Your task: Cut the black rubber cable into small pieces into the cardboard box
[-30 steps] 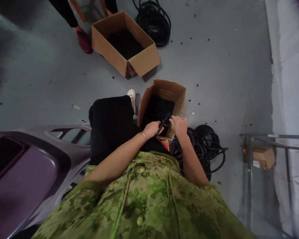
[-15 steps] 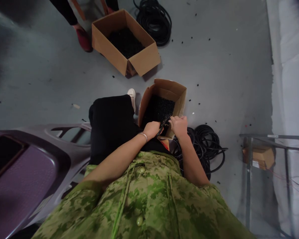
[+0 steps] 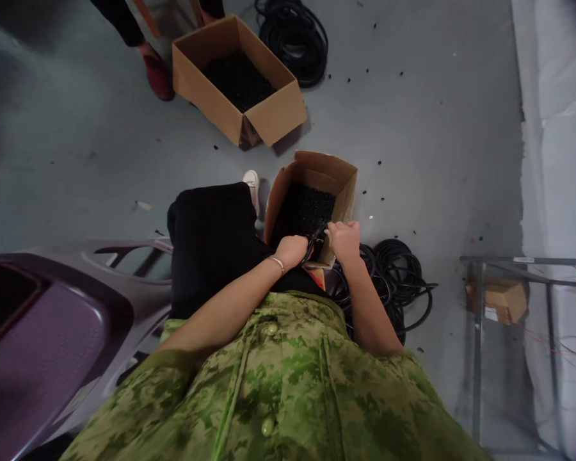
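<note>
My left hand (image 3: 292,250) is closed around a bunched black cord (image 3: 310,250), its loops showing past the fingers. Close beside it, my right hand (image 3: 344,239) has its fingers curled, pinching the cord's far end; the fingertips are partly hidden. Both hands are over the near edge of an open cardboard box (image 3: 348,200). Inside that box lies a heap of small black pieces (image 3: 312,205). By my right forearm, coils of black cord (image 3: 399,272) rest on the floor.
Farther off stands a larger cardboard box (image 3: 278,120) with black pieces in it, beside another black coil (image 3: 295,48) and a person's red shoe (image 3: 158,77). A purple-grey chair (image 3: 67,333) is at left, a metal frame (image 3: 478,346) at right. Black bits dot the floor.
The whole view has shifted very slightly. Both hands keep nearly the same place and grip on the black cord.
</note>
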The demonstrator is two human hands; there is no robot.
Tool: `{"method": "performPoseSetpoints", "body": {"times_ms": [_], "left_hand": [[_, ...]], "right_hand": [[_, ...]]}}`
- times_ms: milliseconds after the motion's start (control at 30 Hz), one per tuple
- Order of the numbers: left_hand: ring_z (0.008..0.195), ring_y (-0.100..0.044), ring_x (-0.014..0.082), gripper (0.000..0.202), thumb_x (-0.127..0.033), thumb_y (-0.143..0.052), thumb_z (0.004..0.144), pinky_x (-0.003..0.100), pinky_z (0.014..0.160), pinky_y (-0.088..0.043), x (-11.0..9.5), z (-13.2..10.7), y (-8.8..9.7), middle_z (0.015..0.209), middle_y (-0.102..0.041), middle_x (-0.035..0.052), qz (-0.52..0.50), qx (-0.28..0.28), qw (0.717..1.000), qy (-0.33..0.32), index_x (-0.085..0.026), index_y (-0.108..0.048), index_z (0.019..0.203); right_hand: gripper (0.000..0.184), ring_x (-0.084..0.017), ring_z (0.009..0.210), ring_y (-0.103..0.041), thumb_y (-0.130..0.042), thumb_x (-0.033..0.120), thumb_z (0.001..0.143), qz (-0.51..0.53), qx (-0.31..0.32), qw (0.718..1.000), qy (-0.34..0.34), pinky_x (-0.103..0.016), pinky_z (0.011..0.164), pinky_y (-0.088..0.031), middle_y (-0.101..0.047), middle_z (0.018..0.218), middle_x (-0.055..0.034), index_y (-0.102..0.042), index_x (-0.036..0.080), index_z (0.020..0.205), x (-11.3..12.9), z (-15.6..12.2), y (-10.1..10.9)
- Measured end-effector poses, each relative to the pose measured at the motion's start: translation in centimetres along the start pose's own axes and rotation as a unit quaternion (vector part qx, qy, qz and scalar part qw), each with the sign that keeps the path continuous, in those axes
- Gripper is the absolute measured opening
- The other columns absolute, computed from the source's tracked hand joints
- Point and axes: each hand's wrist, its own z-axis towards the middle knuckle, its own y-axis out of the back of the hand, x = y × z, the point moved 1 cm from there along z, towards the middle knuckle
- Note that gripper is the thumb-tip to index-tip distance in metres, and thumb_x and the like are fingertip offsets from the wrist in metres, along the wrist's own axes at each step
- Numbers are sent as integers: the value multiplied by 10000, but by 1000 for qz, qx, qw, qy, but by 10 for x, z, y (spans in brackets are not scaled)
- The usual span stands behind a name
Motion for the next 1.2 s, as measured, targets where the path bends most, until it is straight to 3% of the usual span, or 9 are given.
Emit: {"method": "performPoseSetpoints", "body": {"times_ms": [367,533,767,967,1067,1200], "left_hand": [[922,-717,320,483,-357,-378,971,357,786,-540,-1,-1,1,911,-734,222,3,-18,999,-34,-65,-760,930],[912,-715,305,451,-372,-398,966,349,784,-528,3,0,2,929,-738,203,-43,-26,999,-19,-95,-750,920],[987,-702,244,305,-316,-451,947,287,811,-518,9,5,-1,1045,-735,127,-121,-26,992,4,-158,-651,1114],[989,-702,245,285,-302,-472,929,295,836,-523,10,7,-8,1061,-725,126,-104,-14,994,-27,-165,-619,1131],[986,-701,243,288,-310,-476,926,294,844,-521,10,8,-9,1062,-724,125,-99,-15,995,-31,-164,-618,1129],[954,-709,246,289,-311,-480,917,299,821,-524,10,10,-12,1040,-730,124,-92,-10,995,-34,-170,-618,1127]], "right_hand": [[259,-208,805,-553,-434,290,1003,4,-4,1000,9,-378,827,-199,-683,872,-85,-658,164,967,0,0,-4],[275,-216,826,-571,-421,288,1002,23,-7,1000,-4,-380,849,-224,-694,891,-100,-665,165,979,-1,-1,-9],[351,-240,961,-638,-417,367,999,167,-34,983,-72,-365,873,-395,-726,1061,-125,-680,183,1143,-13,-2,-27],[364,-209,1050,-661,-424,297,949,353,-40,935,-22,-341,927,-511,-714,1151,-72,-663,217,1212,-18,-5,-40],[364,-217,1117,-643,-477,269,914,352,-22,936,-4,-344,984,-493,-695,1215,-83,-650,194,1226,-19,-9,-35],[336,-236,1072,-657,-493,254,907,309,-6,950,-39,-358,953,-498,-717,1156,-99,-656,186,1192,-24,-14,-28]]}}
